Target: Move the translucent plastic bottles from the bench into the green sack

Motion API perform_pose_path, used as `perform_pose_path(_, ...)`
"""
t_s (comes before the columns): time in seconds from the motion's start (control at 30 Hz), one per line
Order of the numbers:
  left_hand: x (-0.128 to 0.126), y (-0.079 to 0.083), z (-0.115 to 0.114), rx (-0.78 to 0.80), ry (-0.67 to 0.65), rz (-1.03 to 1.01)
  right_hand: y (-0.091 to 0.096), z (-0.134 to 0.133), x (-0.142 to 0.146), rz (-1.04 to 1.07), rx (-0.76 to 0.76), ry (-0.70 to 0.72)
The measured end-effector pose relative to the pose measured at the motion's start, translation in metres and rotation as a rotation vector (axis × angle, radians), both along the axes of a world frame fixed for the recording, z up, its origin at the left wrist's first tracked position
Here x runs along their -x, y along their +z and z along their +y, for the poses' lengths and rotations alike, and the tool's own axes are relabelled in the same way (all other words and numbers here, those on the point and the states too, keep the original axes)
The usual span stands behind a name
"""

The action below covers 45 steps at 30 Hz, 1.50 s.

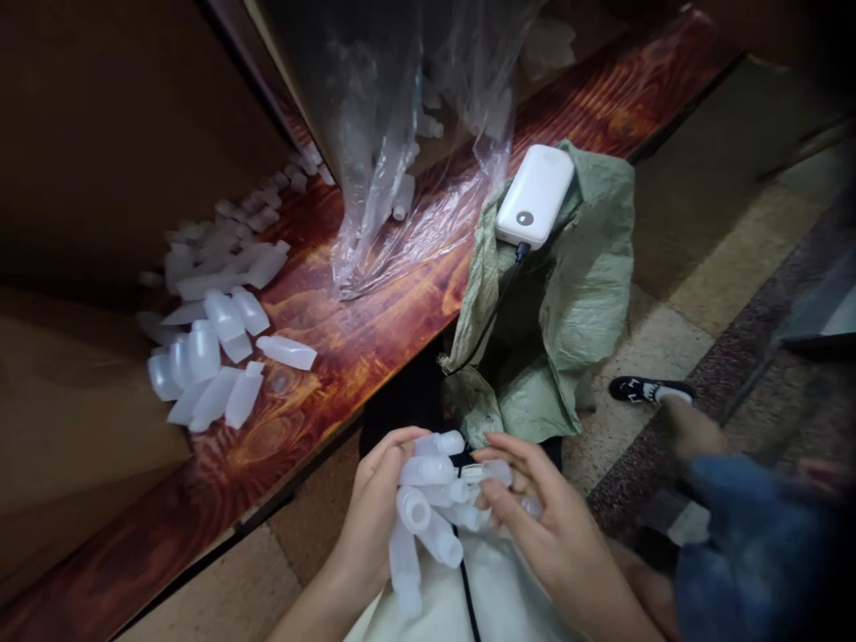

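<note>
My left hand (374, 513) is curled round a bunch of several small translucent white plastic bottles (428, 508), held low over my lap. My right hand (541, 508) closes on the same bunch from the right, fingertips on the bottles' necks. Some bottles stick out downward past my left palm. A black cable (466, 580) runs down between my hands.
A pile of the same white bottles (214, 348) lies on the reddish wooden bench (374, 321), more trailing back along the wall. A clear plastic bag (415, 143) stands behind. A white power bank (535, 196) rests on a green sack (568, 294). Another person's blue sleeve (755, 544) and shoe (648, 390) are at right.
</note>
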<state>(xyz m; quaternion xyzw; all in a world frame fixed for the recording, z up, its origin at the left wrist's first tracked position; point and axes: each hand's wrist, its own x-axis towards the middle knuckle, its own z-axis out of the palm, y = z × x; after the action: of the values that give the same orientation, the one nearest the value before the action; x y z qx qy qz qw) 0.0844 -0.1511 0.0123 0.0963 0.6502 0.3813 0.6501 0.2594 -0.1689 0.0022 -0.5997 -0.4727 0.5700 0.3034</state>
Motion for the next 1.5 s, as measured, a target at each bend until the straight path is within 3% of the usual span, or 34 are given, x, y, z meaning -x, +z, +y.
perform_pose_path(0.17, 0.011, 0.004, 0.002, -0.029, 0.062, 0.0, 0.016, 0.017, 0.011, -0.117, -0.364, 0.207)
perform_pose_path(0.3, 0.014, 0.003, 0.001, -0.041, 0.072, -0.008, 0.026, 0.027, 0.008, -0.164, -0.469, 0.432)
perform_pose_path(0.53, 0.011, 0.007, 0.0, -0.077, 0.037, 0.017, 0.034, 0.029, 0.003, -0.252, -0.55, 0.631)
perform_pose_path(0.73, 0.005, 0.012, 0.0, -0.083, 0.01, 0.043, 0.033, 0.03, 0.002, -0.494, -0.705, 0.615)
perform_pose_path(1.1, -0.006, 0.007, 0.003, -0.071, -0.041, 0.055, 0.025, 0.021, -0.018, -0.514, -0.75, 0.779)
perform_pose_path(1.3, -0.011, 0.011, 0.003, -0.076, -0.052, 0.045, 0.023, 0.022, -0.015, -0.459, -0.762, 0.597)
perform_pose_path(1.5, -0.016, 0.009, -0.001, -0.065, -0.058, 0.012, 0.019, 0.023, -0.019, -0.478, -0.77, 0.519)
